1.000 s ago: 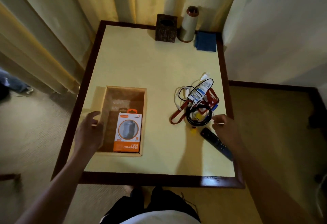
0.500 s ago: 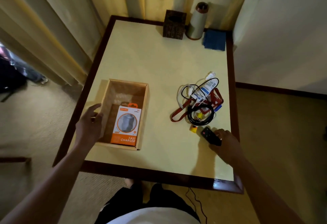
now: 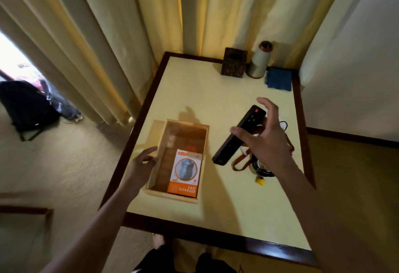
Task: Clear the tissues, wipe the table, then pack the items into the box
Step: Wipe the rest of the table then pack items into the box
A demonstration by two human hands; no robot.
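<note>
Right hand (image 3: 266,136) held the remote (image 3: 237,136) above the table (image 3: 194,91), between the box (image 3: 186,124) and the cable pile (image 3: 262,170).
The remote looked light, stiff and smooth, likely safest gripped near its middle; the grip seemed loose, with the fingers spread. The left hand (image 3: 142,162) touched the box's left wall with relaxed fingers. A charger pack (image 3: 185,173) filled the box's near part, leaving room beyond it.

place: home or hotel room | cues: long curtains (image 3: 151,35), carpet (image 3: 64,175), low table (image 3: 194,91)
</note>
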